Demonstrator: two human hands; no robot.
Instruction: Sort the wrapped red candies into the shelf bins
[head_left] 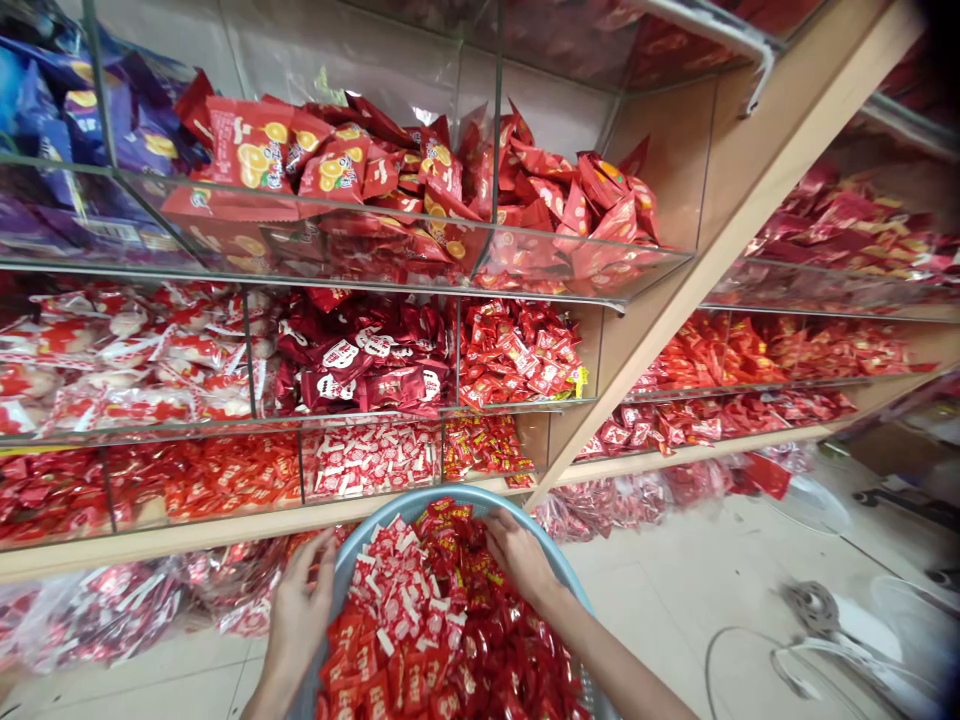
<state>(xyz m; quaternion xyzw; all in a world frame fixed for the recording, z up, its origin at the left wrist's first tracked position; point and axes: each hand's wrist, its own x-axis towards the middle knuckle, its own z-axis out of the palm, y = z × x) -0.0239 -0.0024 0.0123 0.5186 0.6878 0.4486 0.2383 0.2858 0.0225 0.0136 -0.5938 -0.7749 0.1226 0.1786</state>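
Note:
A blue-grey plastic basket stands in front of me, filled with wrapped candies. Pink-and-white wrappers lie at its back left, orange-red packets at the front left, and dark red shiny candies at the front right. Red-and-yellow candies fill the back. Inside the right rim, my right hand has its fingers bent down onto red candies; the fingertips are partly hidden. My left hand is by the left rim, fingers apart, with nothing visible in it.
Glass-fronted shelves hold red orange-print packets, purple packets and smaller candies in compartments. A wooden upright divides them. Bagged goods lie under the lowest shelf. Cables and a white device lie on the tiled floor at right.

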